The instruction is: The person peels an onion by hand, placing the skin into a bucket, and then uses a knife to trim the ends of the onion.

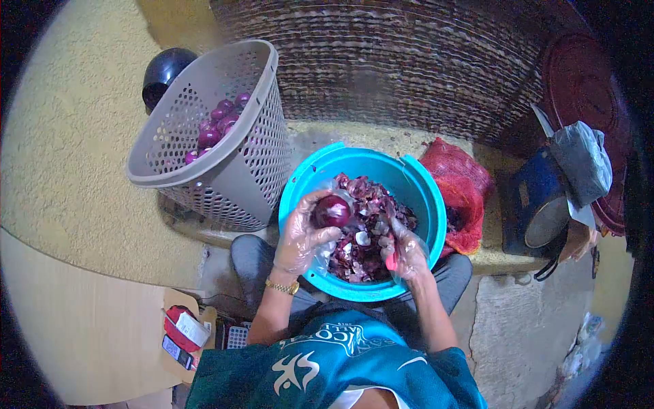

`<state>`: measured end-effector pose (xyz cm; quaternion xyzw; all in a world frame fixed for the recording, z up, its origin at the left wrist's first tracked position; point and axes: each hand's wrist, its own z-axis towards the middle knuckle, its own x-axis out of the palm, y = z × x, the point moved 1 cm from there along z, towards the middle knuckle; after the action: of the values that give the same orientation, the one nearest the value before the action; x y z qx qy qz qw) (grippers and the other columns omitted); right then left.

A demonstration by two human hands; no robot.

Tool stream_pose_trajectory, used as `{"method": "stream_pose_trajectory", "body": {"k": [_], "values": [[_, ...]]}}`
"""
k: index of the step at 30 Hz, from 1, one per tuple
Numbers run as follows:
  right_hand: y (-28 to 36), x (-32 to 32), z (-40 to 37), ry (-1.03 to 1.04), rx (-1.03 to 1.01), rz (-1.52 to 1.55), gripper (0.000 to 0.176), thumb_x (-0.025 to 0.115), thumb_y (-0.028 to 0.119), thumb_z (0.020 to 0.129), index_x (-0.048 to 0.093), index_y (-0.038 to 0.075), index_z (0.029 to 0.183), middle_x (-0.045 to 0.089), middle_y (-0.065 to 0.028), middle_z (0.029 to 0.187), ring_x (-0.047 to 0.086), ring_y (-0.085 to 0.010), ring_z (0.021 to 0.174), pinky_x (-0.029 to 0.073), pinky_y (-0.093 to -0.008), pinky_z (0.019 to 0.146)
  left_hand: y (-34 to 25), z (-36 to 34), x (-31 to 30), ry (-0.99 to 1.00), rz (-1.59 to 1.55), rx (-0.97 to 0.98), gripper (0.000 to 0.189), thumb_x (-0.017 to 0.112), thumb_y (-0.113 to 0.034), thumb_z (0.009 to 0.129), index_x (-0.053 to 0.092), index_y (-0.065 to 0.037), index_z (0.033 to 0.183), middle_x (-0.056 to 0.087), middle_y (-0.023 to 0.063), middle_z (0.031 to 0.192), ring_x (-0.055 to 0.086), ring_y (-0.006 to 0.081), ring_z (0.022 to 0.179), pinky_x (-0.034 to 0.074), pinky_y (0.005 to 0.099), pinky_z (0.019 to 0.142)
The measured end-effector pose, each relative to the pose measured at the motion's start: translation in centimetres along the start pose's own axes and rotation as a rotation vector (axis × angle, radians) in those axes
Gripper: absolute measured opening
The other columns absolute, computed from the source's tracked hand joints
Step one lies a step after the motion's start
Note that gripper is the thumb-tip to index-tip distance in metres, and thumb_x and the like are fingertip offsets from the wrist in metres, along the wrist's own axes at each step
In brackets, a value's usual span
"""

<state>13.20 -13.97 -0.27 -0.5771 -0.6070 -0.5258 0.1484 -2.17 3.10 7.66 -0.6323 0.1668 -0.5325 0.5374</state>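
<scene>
My left hand [300, 238], in a clear plastic glove, is closed around a peeled red onion [333, 211] above the left side of a turquoise tub [429, 187]. Loose onion skins [371, 255], mostly dark purple with a few white bits, fill the tub's bottom. Over the tub's right side my right hand [410, 255], gloved too, has its fingers closed on a small pink-handled tool [390, 262]. The working end of that tool cannot be made out.
A grey perforated basket [262, 153] with several peeled red onions [216, 126] stands at the left. Behind the tub's right side lies a red mesh sack [456, 170]. A blue box [538, 187] stands farther right, and a wooden tabletop [82, 307] is at lower left.
</scene>
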Motion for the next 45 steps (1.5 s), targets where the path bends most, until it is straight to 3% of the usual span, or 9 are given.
{"method": "stream_pose_trajectory", "body": {"k": [8, 14, 16, 21, 26, 28, 29, 31, 45], "values": [[0.3, 1.6, -1.3, -0.058, -0.110, -0.265, 0.030, 0.059, 0.031, 0.097, 0.056, 0.010, 0.117, 0.057, 0.0013, 0.086, 0.050, -0.0077, 0.065, 0.043, -0.0211, 0.054, -11.7, 1.9, 1.5, -0.566, 0.893, 0.976, 0.057, 0.077, -0.007, 0.079, 0.051, 0.001, 0.129, 0.058, 0.0139, 0.123, 0.057, 0.0241, 0.112, 0.048, 0.0380, 0.098], [0.6, 1.0, -0.7, 0.004, -0.131, -0.249, 0.027, 0.058, 0.030, 0.098, 0.057, 0.013, 0.120, 0.054, 0.0032, 0.086, 0.047, -0.0067, 0.066, 0.044, -0.0208, 0.058, -17.6, 5.1, -2.6, -0.885, 1.610, 0.727, 0.054, 0.074, -0.021, 0.084, 0.053, 0.000, 0.129, 0.059, 0.0215, 0.126, 0.058, 0.0358, 0.113, 0.044, 0.0434, 0.099], [0.8, 1.7, -0.7, -0.021, -0.154, -0.163, 0.027, 0.058, 0.031, 0.098, 0.057, 0.012, 0.118, 0.053, 0.0033, 0.085, 0.046, -0.0062, 0.065, 0.043, -0.0203, 0.057, -17.8, 5.0, -2.2, -0.861, 1.678, 0.561, 0.050, 0.073, -0.023, 0.085, 0.056, -0.002, 0.128, 0.059, 0.0230, 0.125, 0.057, 0.0367, 0.115, 0.044, 0.0448, 0.099], [2.5, 3.0, -2.1, 0.033, -0.158, 0.066, 0.031, 0.062, 0.030, 0.095, 0.057, 0.006, 0.114, 0.046, 0.0044, 0.077, 0.037, -0.0040, 0.055, 0.033, -0.0184, 0.045, -17.4, 3.1, 1.1, -0.697, 1.062, 1.039, 0.040, 0.067, -0.016, 0.088, 0.059, 0.000, 0.124, 0.058, 0.0193, 0.130, 0.054, 0.0316, 0.123, 0.042, 0.0431, 0.104], [8.3, 10.0, -10.6, -0.190, -0.771, -0.211, 0.042, 0.056, 0.037, 0.098, 0.053, 0.006, 0.125, 0.055, 0.0041, 0.087, 0.037, -0.0009, 0.052, 0.031, -0.0152, 0.039, -21.8, -2.8, 4.1, -0.254, 0.523, 1.557, 0.033, 0.052, -0.015, 0.096, 0.058, 0.003, 0.123, 0.057, 0.0208, 0.131, 0.052, 0.0341, 0.124, 0.040, 0.0490, 0.107], [9.8, 10.1, -12.7, -0.298, -1.536, -0.415, 0.037, 0.046, 0.026, 0.102, 0.046, 0.003, 0.130, 0.054, 0.0005, 0.095, 0.042, -0.0009, 0.054, 0.033, -0.0145, 0.037, -23.3, -5.2, 5.4, 0.075, 0.433, 1.623, 0.034, 0.051, -0.015, 0.096, 0.058, 0.003, 0.123, 0.056, 0.0211, 0.131, 0.052, 0.0343, 0.125, 0.040, 0.0490, 0.107], [10.9, 12.4, -15.4, 0.422, -1.296, -0.052, 0.032, 0.050, 0.020, 0.099, 0.047, 0.001, 0.126, 0.053, -0.0022, 0.096, 0.044, -0.0027, 0.058, 0.038, -0.0152, 0.040, -23.4, -5.8, 6.0, 0.156, 0.419, 1.629, 0.034, 0.051, -0.015, 0.096, 0.058, 0.003, 0.123, 0.056, 0.0212, 0.131, 0.051, 0.0344, 0.125, 0.040, 0.0491, 0.107], [17.3, 11.8, -19.7, 1.105, -0.799, -0.571, 0.035, 0.061, 0.018, 0.089, 0.053, 0.004, 0.121, 0.055, -0.0145, 0.113, 0.056, -0.0096, 0.068, 0.039, -0.0256, 0.037, -24.0, -7.1, 7.0, 0.264, 0.412, 1.633, 0.034, 0.051, -0.015, 0.096, 0.057, 0.003, 0.124, 0.055, 0.0215, 0.131, 0.051, 0.0345, 0.125, 0.040, 0.0491, 0.107], [15.8, 17.5, -23.6, 1.076, -1.127, -0.620, 0.033, 0.064, 0.019, 0.089, 0.056, 0.008, 0.118, 0.058, -0.0129, 0.105, 0.058, -0.0109, 0.067, 0.043, -0.0263, 0.042, -24.5, -9.5, 8.5, 0.445, 0.402, 1.593, 0.036, 0.048, -0.015, 0.096, 0.055, 0.004, 0.126, 0.051, 0.0234, 0.134, 0.048, 0.0356, 0.127, 0.040, 0.0494, 0.107]]}}
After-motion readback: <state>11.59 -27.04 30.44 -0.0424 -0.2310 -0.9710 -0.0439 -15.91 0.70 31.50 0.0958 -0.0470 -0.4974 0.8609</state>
